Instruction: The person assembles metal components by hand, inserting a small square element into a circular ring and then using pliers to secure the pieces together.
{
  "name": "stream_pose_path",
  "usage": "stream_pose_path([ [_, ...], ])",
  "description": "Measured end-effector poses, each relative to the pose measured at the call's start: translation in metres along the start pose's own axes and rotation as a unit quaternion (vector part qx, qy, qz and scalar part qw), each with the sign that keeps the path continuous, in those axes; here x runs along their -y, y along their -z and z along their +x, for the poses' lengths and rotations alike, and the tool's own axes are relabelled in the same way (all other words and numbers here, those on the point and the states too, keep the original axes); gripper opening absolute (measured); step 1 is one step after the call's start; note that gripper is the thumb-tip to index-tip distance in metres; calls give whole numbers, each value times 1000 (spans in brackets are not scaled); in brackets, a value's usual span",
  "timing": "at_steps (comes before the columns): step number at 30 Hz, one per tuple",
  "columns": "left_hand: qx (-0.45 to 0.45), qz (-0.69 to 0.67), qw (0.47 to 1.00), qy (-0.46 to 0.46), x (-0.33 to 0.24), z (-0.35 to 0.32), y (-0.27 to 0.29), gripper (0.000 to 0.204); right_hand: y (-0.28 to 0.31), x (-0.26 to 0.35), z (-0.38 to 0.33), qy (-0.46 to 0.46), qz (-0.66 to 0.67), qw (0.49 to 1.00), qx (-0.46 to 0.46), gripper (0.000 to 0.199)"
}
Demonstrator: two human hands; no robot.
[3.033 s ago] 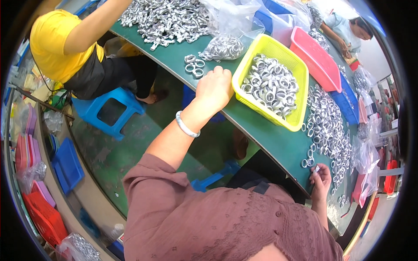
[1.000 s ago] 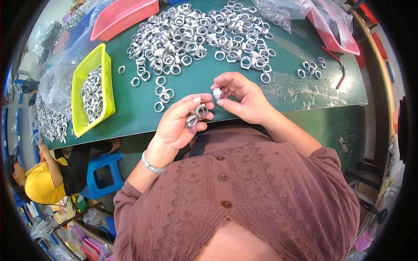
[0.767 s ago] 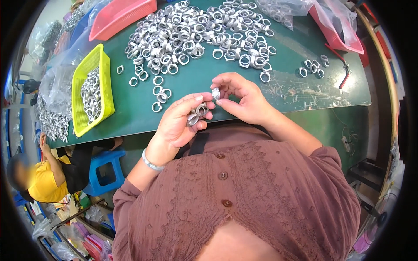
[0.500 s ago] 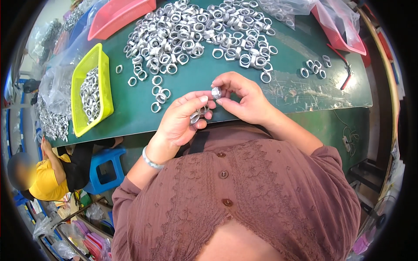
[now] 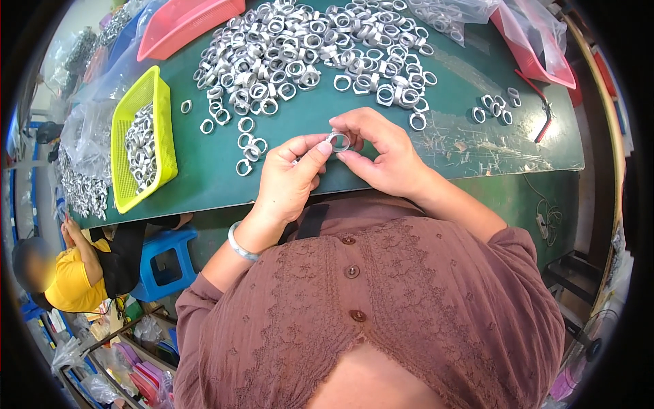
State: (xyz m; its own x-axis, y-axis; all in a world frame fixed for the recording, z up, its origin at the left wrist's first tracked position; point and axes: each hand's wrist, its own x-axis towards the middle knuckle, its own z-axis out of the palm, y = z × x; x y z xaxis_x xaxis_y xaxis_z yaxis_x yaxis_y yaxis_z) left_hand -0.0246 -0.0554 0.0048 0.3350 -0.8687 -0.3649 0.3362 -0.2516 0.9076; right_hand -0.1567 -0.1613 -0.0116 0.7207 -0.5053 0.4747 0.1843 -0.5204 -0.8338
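Observation:
A silver metal ring is held up between my two hands at the table's near edge, its round opening facing me. My left hand pinches its left side with thumb and forefinger; the other fingers curl inward, and a sliver of silver shows behind them. From the right, my right hand has its forefinger above and thumb below the same ring. Beyond my hands, a big pile of similar silver rings covers the green tabletop. A few stray rings lie just left of my fingers.
A yellow basket holding rings stands at the left. Pink baskets sit at the far left and far right. Red-handled pliers lie at the right near several rings. A person in yellow sits beside a blue stool.
The ring between my hands has turned, so its opening now faces me. My left hand has rolled over, hiding the rings that showed in its curled fingers, and its thumb has come onto the ring.

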Motion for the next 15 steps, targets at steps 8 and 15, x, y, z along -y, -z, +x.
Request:
stream_pose_path([
  [8, 64, -107, 992, 36, 1, 2, 2, 21, 1, -1, -1, -3, 21, 1000, 1, 39],
  [15, 105, -181, 974, 89, 2, 4, 7, 21, 1, -1, -1, 0, 22, 1000, 5, 40],
])
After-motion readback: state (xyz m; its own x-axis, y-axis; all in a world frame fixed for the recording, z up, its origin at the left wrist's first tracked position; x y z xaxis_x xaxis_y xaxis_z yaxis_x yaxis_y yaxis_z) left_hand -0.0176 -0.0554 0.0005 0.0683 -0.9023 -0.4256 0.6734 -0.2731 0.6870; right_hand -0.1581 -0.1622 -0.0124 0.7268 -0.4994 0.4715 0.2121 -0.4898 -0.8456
